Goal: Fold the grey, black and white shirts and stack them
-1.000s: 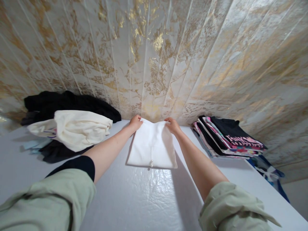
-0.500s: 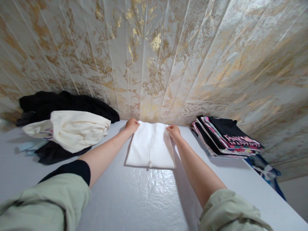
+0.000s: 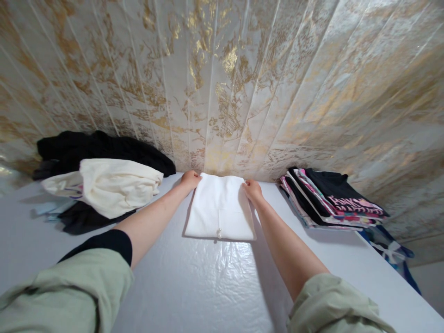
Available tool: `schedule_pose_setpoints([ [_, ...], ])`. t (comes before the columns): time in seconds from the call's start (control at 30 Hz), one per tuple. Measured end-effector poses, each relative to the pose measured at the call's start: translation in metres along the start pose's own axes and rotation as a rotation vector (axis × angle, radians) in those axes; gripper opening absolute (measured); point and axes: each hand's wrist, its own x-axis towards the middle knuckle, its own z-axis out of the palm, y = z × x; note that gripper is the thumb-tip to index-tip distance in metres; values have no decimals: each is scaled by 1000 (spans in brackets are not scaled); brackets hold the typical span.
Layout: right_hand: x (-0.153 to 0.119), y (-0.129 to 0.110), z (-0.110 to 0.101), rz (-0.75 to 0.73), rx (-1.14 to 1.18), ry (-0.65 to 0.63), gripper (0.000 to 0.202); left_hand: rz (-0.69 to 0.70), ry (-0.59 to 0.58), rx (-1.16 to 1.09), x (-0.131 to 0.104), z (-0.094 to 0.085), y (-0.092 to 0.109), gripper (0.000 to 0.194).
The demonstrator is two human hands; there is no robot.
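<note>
A white folded garment lies flat on the table in front of me, with small pearl-like beads at the middle of its near edge. My left hand pinches its far left corner, fingers closed on the cloth. At the far right corner, my right hand grips the cloth in the same way. Both arms reach forward, one along each side of the garment.
Left of my arm is a loose heap with a cream garment and black clothing. A stack of folded clothes stands on the right. Patterned gold-and-white wall covering rises behind the white table.
The view has shifted slightly, so everything sits a little further right. Both hands keep hold of the white garment's far corners, and its position on the table looks the same.
</note>
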Motion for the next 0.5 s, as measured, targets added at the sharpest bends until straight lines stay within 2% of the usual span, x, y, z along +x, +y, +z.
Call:
schedule_pose_setpoints([
  [0.1, 2, -3, -1, 26, -9, -61, 21, -12, -63, 56, 6, -2, 5, 7],
  [0.27, 3, -9, 3, 66, 20, -139, 12, -44, -143, 103, 14, -3, 16, 16],
  [0.5, -1, -11, 4, 104, 130, -187, 9, -39, -193, -23, 5, -6, 17, 19],
])
